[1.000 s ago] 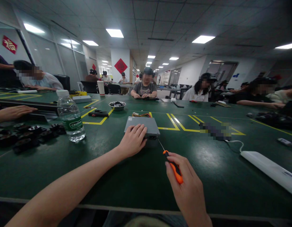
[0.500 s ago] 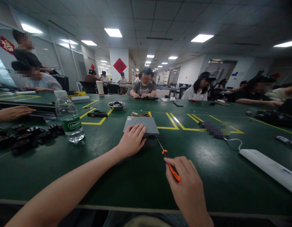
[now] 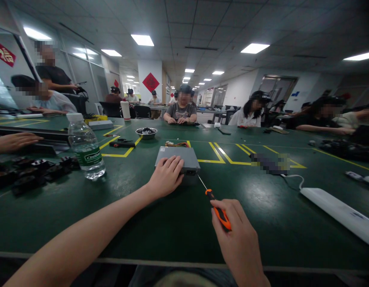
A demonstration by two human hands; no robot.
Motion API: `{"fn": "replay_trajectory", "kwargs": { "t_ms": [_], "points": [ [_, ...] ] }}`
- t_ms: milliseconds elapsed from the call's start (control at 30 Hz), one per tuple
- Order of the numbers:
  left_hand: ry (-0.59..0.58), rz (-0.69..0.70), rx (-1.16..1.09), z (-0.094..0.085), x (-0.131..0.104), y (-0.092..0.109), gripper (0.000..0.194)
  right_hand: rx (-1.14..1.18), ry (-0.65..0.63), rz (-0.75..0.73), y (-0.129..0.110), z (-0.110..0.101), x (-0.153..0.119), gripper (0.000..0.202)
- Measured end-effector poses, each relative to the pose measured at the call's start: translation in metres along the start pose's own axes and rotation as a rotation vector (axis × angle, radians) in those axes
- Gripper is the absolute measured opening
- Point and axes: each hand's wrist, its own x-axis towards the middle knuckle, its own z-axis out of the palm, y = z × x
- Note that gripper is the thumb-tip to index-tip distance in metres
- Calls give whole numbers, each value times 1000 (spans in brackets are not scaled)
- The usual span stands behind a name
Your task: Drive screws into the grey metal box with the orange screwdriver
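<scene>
A grey metal computer power supply (image 3: 189, 158) lies on the green table, its dark socket facing my side and coloured wires (image 3: 176, 144) behind it. My left hand (image 3: 168, 175) grips its near left part, fingers over the top and thumb down the front face. In my right hand (image 3: 236, 227) is an orange-and-black screwdriver (image 3: 222, 217), the fingers wrapped around its handle. Its thin shaft points up and left, the tip at the supply's front right corner. Whether the tip sits in a screw is too small to tell.
Left stands a water bottle (image 3: 88, 149) beside black parts (image 3: 32, 175); another person's hand (image 3: 17, 141) is nearby. A metal bowl (image 3: 146, 134) and a black tool (image 3: 122, 143) lie beyond. A white power strip (image 3: 336, 213) lies right. Several people sit around the table (image 3: 136, 235).
My right hand has turned the screwdriver handle slightly and shifted a little right. My left hand and the power supply stay in place. A standing person at far left has moved right.
</scene>
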Motion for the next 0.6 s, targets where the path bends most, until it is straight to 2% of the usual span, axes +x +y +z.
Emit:
{"fn": "replay_trajectory", "kwargs": {
  "t_ms": [100,267,367,467,600],
  "points": [
    [1,-1,1,-1,0,0,41,57,0,3,-2,2,0,18],
    [-7,3,4,-2,0,0,42,112,-99,136,-1,5,-2,34],
    [-6,0,1,-1,0,0,42,144,-87,197,1,7,-4,27],
    [5,-3,-7,0,0,0,41,141,-47,94,1,9,-4,15],
    [1,-1,-10,-1,0,0,42,126,-39,17,-1,7,0,13]
  ]
}}
